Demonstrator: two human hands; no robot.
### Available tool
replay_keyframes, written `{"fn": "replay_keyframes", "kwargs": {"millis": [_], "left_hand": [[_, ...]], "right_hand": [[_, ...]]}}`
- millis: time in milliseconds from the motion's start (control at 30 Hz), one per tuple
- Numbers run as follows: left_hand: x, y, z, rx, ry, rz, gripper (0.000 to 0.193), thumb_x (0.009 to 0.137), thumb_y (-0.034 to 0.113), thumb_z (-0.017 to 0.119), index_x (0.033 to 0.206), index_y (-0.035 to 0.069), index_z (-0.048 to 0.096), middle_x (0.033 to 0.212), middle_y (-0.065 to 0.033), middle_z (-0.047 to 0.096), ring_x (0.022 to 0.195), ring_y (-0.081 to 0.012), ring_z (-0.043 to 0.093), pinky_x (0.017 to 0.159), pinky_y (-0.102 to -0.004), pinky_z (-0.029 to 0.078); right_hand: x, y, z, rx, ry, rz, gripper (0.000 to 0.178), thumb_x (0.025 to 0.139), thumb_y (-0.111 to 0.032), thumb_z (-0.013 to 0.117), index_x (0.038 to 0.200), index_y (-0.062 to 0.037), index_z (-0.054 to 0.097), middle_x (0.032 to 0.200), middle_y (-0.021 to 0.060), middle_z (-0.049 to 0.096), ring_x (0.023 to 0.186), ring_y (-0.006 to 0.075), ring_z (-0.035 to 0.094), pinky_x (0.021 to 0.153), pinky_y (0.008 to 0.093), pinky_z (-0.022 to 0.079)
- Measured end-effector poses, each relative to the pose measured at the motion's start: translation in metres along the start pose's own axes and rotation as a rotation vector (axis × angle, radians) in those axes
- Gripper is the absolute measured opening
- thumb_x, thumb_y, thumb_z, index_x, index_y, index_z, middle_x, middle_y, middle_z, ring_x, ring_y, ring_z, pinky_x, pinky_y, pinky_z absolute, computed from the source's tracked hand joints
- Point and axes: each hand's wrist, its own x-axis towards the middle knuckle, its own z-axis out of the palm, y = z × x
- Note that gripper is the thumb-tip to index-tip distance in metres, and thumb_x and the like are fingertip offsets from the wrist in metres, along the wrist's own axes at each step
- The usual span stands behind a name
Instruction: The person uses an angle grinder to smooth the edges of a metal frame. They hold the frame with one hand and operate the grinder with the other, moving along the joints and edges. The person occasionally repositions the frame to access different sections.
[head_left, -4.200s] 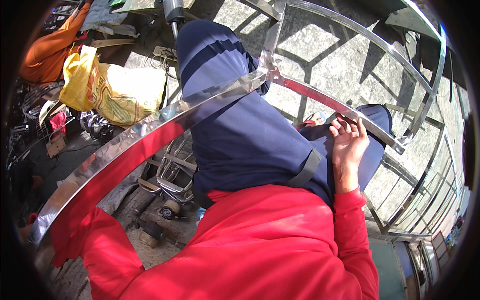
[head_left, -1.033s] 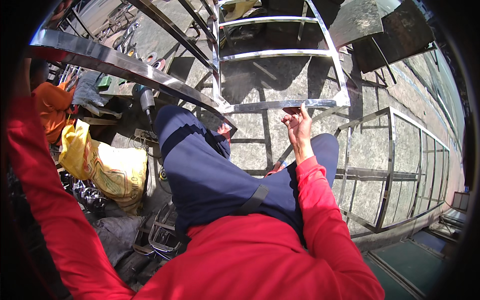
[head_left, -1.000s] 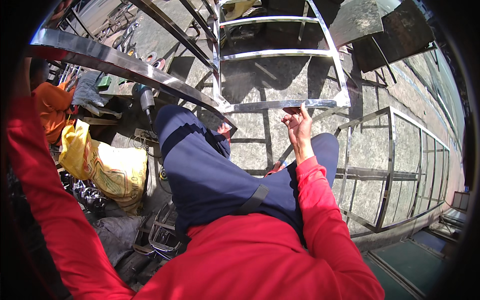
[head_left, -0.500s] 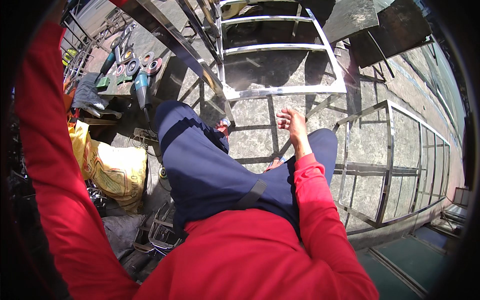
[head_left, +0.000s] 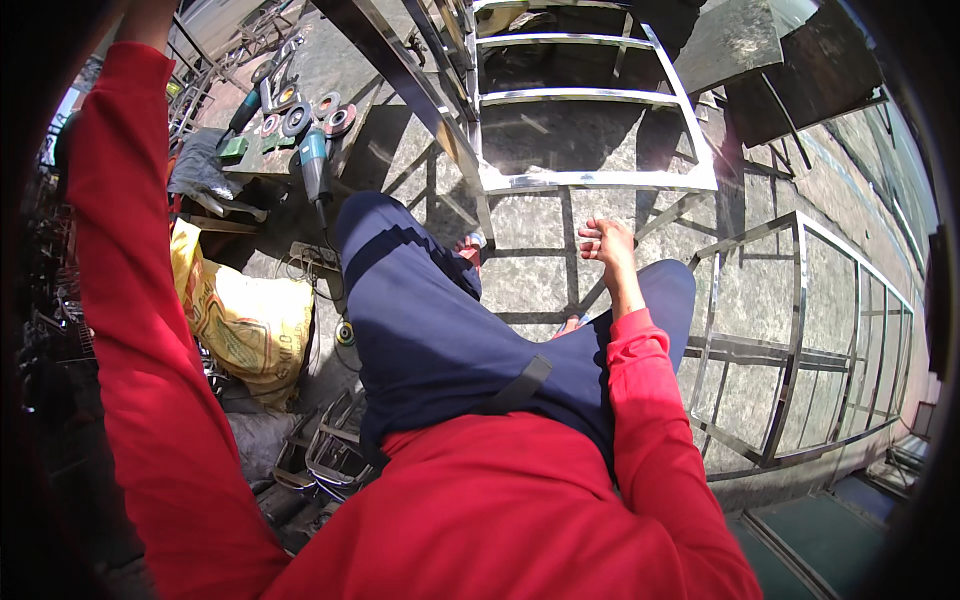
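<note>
Sunlit stone paving, barred with shadow, is the work floor. At far left a yellow sack (head_left: 245,320) slumps beside an angle grinder (head_left: 313,160) and loose discs. The left arm rises out of view, so its grip cannot be told. The polished steel frame (head_left: 600,178) lies flat, long axis running away up-picture. The right hand (head_left: 606,242) hovers just below its near rail, fingers loosely curled, holding nothing.

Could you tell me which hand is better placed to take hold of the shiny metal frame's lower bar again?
Right. The right hand hangs open just below the frame's lower bar; the left arm reaches up out of view.
</note>
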Motion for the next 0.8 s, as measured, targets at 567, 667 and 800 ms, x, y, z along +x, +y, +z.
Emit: {"fn": "replay_keyframes", "kwargs": {"millis": [567,667,800], "left_hand": [[-0.094,-0.484,0.176,0.401,0.226,-0.759,0.097,0.052,0.054,0.090,0.115,-0.013,0.060,0.118,-0.0225,0.065,0.104,-0.0273,0.067,0.085,-0.0385,0.054],[-0.092,-0.494,0.186,0.334,0.323,-0.759,0.072,0.051,0.043,0.092,0.094,-0.010,0.069,0.099,-0.0195,0.072,0.095,-0.0264,0.070,0.083,-0.0369,0.053],[-0.097,-0.482,0.172,0.252,0.296,-0.692,0.055,0.052,0.034,0.084,0.081,-0.011,0.069,0.087,-0.0196,0.072,0.077,-0.0286,0.070,0.072,-0.0371,0.054]], "right_hand": [[-0.017,0.015,-0.002,-0.259,0.101,-0.024,0.032,0.096,-0.024,0.056,0.103,0.0063,0.063,0.089,0.0121,0.069,0.053,0.0121,0.061,0.045,0.0263,0.049],[-0.024,0.020,0.000,-0.385,0.131,-0.039,0.033,0.096,-0.026,0.057,0.099,0.0065,0.064,0.083,0.0100,0.068,0.054,0.0110,0.061,0.045,0.0271,0.049],[-0.025,0.023,0.002,-0.472,0.159,-0.049,0.035,0.094,-0.028,0.059,0.094,0.0068,0.067,0.075,0.0111,0.067,0.056,0.0147,0.064,0.049,0.0313,0.051]]}}
